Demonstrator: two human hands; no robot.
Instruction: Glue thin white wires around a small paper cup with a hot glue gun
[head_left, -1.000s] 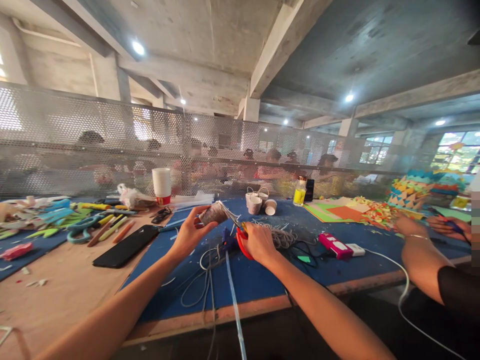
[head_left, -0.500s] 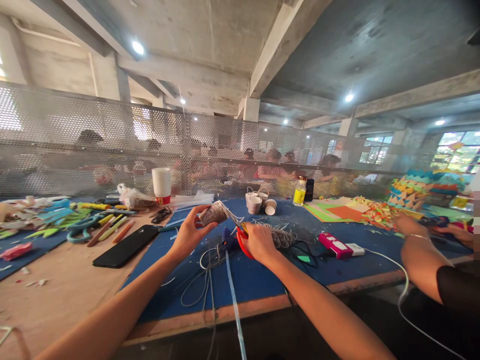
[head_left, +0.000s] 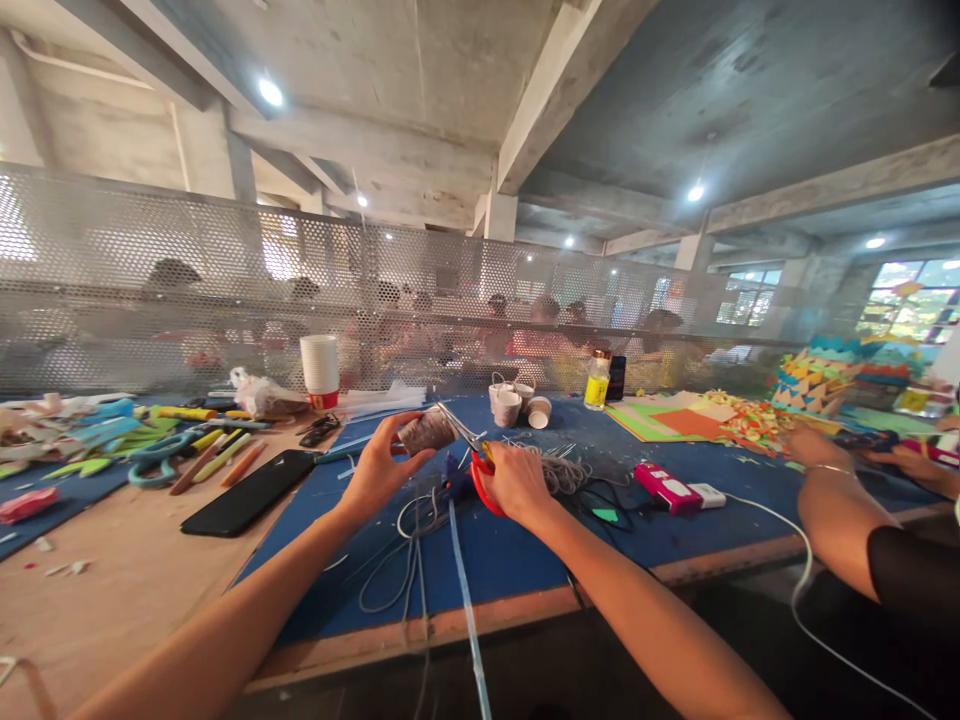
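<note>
A: In the head view, what does the left hand (head_left: pixel 379 468) have?

B: Its grip is closed around a small grey cup (head_left: pixel 426 432), held on its side above the blue mat (head_left: pixel 510 555) on the counter (head_left: pixel 127 580). Thumb below, fingers over the top.

A: And the right hand (head_left: pixel 514 482)?

B: Its grip is closed on the red handles of a pair of scissors (head_left: pixel 474 458). The blades point up and left, and their tips touch the rim of the cup.

A: What lies under the hands?

B: Loose grey cord (head_left: pixel 411 540) looping on the mat, and a tangle of the same cord just right of the right hand. A pale blue strip (head_left: pixel 466 600) runs from between the hands over the counter's near edge.

A: Farther off?

B: A black phone (head_left: pixel 247 492) to the left, beside pencils and teal scissors (head_left: pixel 154 457). A stack of white cups (head_left: pixel 320 368) stands by the mesh screen (head_left: pixel 187 290). Three small cups (head_left: pixel 517 405) and a yellow bottle (head_left: pixel 597 382) sit at the far edge of the mat. A pink device (head_left: pixel 661 486) lies to the right.

A: Anyone else?

B: Another person's arm (head_left: pixel 832 505) at the right, over coloured paper (head_left: pixel 682 420).
</note>
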